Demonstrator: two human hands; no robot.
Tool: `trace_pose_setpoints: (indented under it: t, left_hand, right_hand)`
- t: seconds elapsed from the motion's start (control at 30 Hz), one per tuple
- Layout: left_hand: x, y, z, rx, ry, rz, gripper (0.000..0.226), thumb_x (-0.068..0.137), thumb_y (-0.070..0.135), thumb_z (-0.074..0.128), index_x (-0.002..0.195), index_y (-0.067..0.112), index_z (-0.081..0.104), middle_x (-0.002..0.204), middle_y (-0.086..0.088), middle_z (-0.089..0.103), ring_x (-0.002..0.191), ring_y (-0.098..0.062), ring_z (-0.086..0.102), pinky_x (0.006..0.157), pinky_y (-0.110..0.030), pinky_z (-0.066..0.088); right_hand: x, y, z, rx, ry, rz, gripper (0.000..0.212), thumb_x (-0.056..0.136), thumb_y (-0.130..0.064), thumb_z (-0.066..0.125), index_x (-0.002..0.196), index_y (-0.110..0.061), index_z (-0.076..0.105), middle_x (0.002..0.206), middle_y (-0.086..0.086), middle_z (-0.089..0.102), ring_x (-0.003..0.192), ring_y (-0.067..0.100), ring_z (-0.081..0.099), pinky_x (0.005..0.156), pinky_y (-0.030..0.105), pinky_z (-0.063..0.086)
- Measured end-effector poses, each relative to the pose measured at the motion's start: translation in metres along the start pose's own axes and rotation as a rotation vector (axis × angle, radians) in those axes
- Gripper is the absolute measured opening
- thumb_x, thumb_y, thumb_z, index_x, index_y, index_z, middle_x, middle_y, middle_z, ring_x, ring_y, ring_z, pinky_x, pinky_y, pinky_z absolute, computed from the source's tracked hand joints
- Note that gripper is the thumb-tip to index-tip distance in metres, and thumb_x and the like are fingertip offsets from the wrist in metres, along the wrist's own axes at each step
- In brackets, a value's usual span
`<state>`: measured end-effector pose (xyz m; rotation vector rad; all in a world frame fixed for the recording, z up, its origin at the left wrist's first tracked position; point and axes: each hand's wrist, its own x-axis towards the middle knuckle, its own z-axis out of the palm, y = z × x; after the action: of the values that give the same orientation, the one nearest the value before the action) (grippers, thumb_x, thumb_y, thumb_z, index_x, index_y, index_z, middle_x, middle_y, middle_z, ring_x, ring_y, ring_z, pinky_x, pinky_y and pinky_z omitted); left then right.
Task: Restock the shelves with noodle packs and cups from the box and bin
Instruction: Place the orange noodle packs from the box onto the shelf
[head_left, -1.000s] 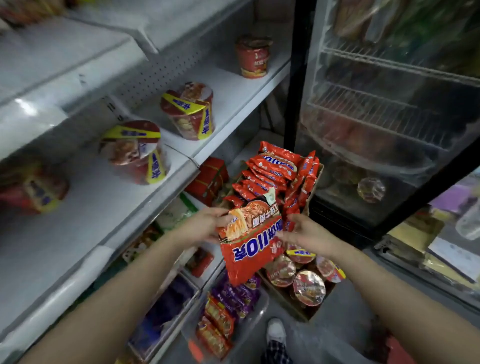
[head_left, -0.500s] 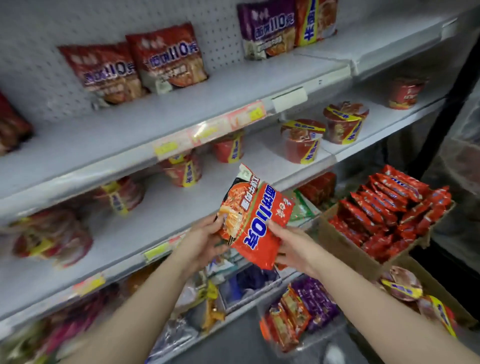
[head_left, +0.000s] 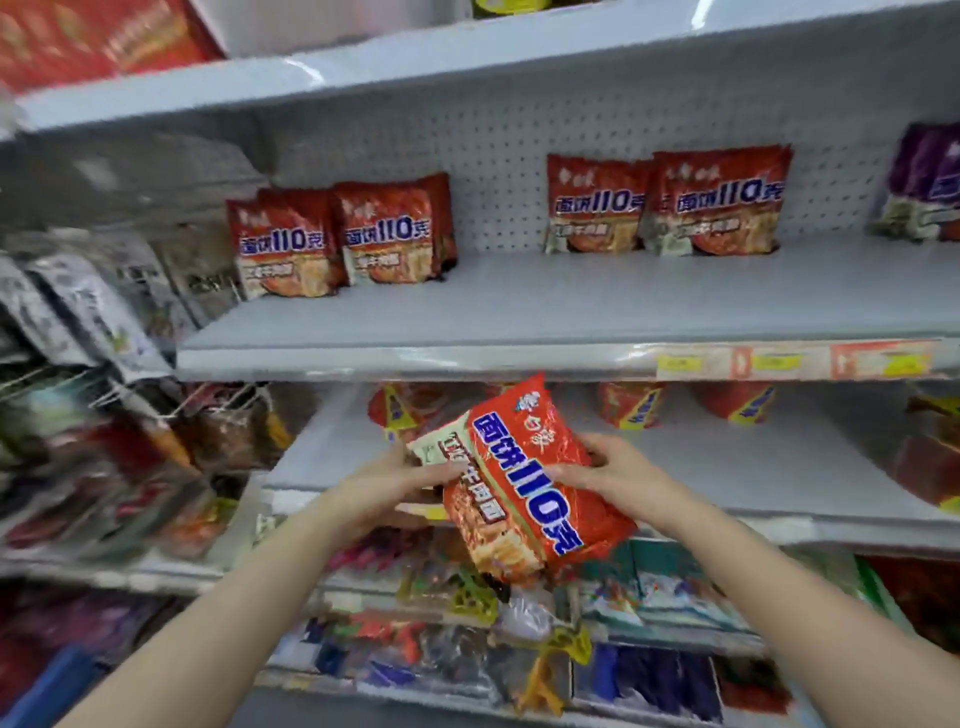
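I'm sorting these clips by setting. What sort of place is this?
Most likely a small grocery or convenience shop. Tiered grey shelves with a pegboard back hold rows of noodle packs facing out, price labels run along the shelf edge, and both hands hold another noodle pack.

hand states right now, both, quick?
Left hand: grips the upper left end of the red noodle pack.
Right hand: grips the same pack's right edge.

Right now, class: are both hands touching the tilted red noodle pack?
Touching. The head view shows the left hand and right hand gripping the red noodle pack at opposite edges.
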<state>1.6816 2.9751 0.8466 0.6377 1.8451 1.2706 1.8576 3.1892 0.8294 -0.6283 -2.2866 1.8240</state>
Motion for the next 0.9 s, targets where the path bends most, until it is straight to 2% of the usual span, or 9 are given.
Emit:
trace_pose_setpoints:
  t: [0.1, 0.17, 0.27, 0.33, 0.47, 0.6, 0.73, 0.83, 0.9]
  left_hand:
    - [-0.014, 0.002, -0.028, 0.112, 0.185, 0.069, 0.099, 0.06, 0.057, 0.087, 0.143, 0.041, 0.035, 0.128, 0.011, 0.064, 0.111, -0.011, 0.066, 0.085, -0.041, 0.056]
    - [-0.023, 0.007, -0.04, 0.193, 0.197, 0.116, 0.101, 0.062, 0.056, 0.086, 0.147, 0.038, 0.035, 0.127, 0.012, 0.064, 0.111, -0.01, 0.065, 0.084, -0.037, 0.056]
    - [-0.033, 0.015, -0.047, 0.216, 0.139, 0.151, 0.063, 0.081, 0.031, 0.082, 0.137, 0.022, 0.054, 0.119, 0.007, 0.071, 0.11, -0.012, 0.067, 0.096, -0.037, 0.055]
    - [-0.038, 0.013, -0.047, 0.204, 0.131, 0.149, 0.045, 0.083, 0.021, 0.079, 0.125, 0.016, 0.063, 0.114, 0.003, 0.074, 0.107, -0.014, 0.069, 0.099, -0.037, 0.053]
    - [-0.038, 0.01, -0.062, 0.18, 0.21, 0.152, 0.041, 0.081, 0.027, 0.081, 0.118, 0.018, 0.067, 0.113, 0.002, 0.074, 0.107, -0.015, 0.07, 0.103, -0.043, 0.05]
    - [-0.038, 0.035, -0.097, 0.151, 0.311, 0.265, 0.039, 0.08, 0.028, 0.08, 0.117, 0.021, 0.067, 0.112, 0.002, 0.074, 0.105, -0.016, 0.07, 0.1, -0.044, 0.051]
    - [-0.036, 0.06, -0.147, 0.093, 0.423, 0.381, 0.043, 0.08, 0.027, 0.077, 0.12, 0.02, 0.064, 0.11, 0.003, 0.075, 0.104, -0.016, 0.071, 0.096, -0.039, 0.052]
    - [-0.026, 0.071, -0.194, -0.073, 0.475, 0.489, 0.048, 0.078, 0.027, 0.078, 0.122, 0.014, 0.063, 0.114, -0.004, 0.074, 0.108, -0.022, 0.069, 0.095, -0.039, 0.051]
    - [-0.011, 0.079, -0.225, -0.218, 0.503, 0.551, 0.057, 0.071, 0.032, 0.085, 0.12, 0.012, 0.063, 0.115, -0.008, 0.073, 0.109, -0.025, 0.069, 0.095, -0.041, 0.051]
  right_hand:
    - [0.021, -0.04, 0.008, -0.169, -0.091, -0.078, 0.026, 0.083, -0.031, 0.076, 0.106, -0.025, 0.066, 0.091, -0.003, 0.076, 0.078, 0.014, 0.074, 0.073, 0.028, 0.06]
    - [0.033, -0.062, 0.013, -0.272, -0.16, -0.114, 0.031, 0.083, -0.035, 0.076, 0.111, -0.028, 0.065, 0.093, -0.005, 0.076, 0.077, 0.011, 0.074, 0.071, 0.025, 0.06]
    - [0.048, -0.087, 0.024, -0.411, -0.23, -0.162, 0.037, 0.08, -0.042, 0.076, 0.114, -0.034, 0.062, 0.099, -0.007, 0.075, 0.079, 0.008, 0.074, 0.074, 0.029, 0.061]
    - [0.057, -0.1, 0.032, -0.495, -0.235, -0.2, 0.044, 0.077, -0.047, 0.077, 0.116, -0.036, 0.06, 0.102, -0.009, 0.074, 0.079, 0.007, 0.073, 0.076, 0.033, 0.062]
    - [0.071, -0.125, 0.047, -0.604, -0.254, -0.284, 0.05, 0.076, -0.051, 0.077, 0.121, -0.036, 0.061, 0.104, -0.012, 0.072, 0.08, 0.005, 0.072, 0.074, 0.03, 0.062]
    - [0.091, -0.155, 0.058, -0.566, -0.149, -0.414, 0.053, 0.077, -0.052, 0.075, 0.124, -0.035, 0.06, 0.111, -0.014, 0.066, 0.091, 0.005, 0.068, 0.079, 0.029, 0.06]
    - [0.125, -0.196, 0.062, -0.272, -0.004, -0.593, 0.044, 0.078, -0.048, 0.074, 0.117, -0.031, 0.063, 0.108, -0.012, 0.068, 0.101, 0.008, 0.064, 0.086, 0.03, 0.056]
    - [0.156, -0.224, 0.071, -0.083, -0.01, -0.626, 0.071, 0.065, -0.059, 0.069, 0.126, -0.024, 0.057, 0.116, -0.007, 0.067, 0.104, 0.01, 0.064, 0.083, 0.028, 0.054]
    - [0.18, -0.232, 0.083, -0.092, -0.056, -0.589, 0.082, 0.061, -0.065, 0.067, 0.13, -0.024, 0.051, 0.121, -0.006, 0.064, 0.106, 0.009, 0.064, 0.083, 0.027, 0.053]
